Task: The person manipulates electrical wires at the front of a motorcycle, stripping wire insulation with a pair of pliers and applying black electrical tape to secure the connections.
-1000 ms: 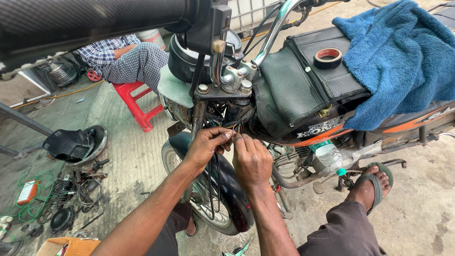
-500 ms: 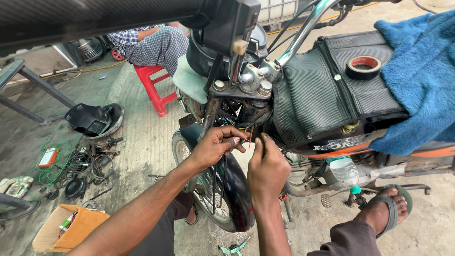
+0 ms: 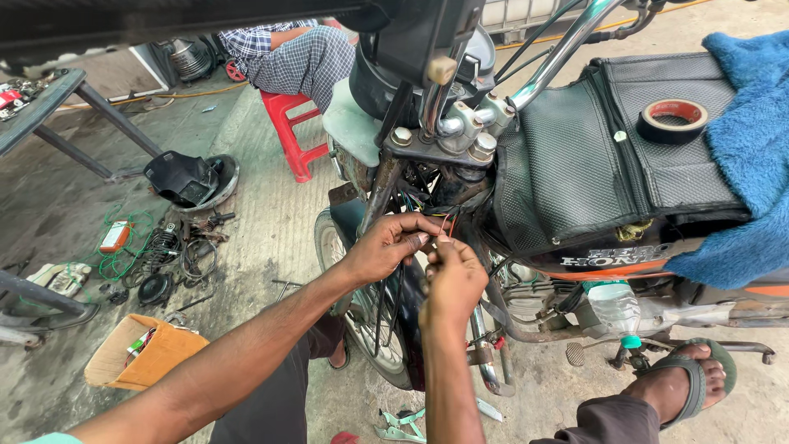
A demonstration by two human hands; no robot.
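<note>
A motorcycle [image 3: 575,189] stands in front of me, its tank under a black cover. Both hands work at the wiring bundle [image 3: 427,215] below the steering head. My left hand [image 3: 386,247] pinches thin wires between thumb and fingers. Fingertip to fingertip with it, my right hand [image 3: 452,279] grips the same wires. A roll of black tape [image 3: 674,121] lies on the tank cover. A blue towel [image 3: 744,156] drapes over the seat end.
A person in checked clothes sits on a red plastic stool [image 3: 289,131] behind the bike. Loose parts and green wire [image 3: 156,251] lie on the concrete floor, with a cardboard box [image 3: 140,358]. My sandalled foot [image 3: 682,382] rests beside a plastic bottle [image 3: 612,308].
The view has moved closer to the steering head and shifted left. Both hands stay together on the wires, with the fingers working slightly.
</note>
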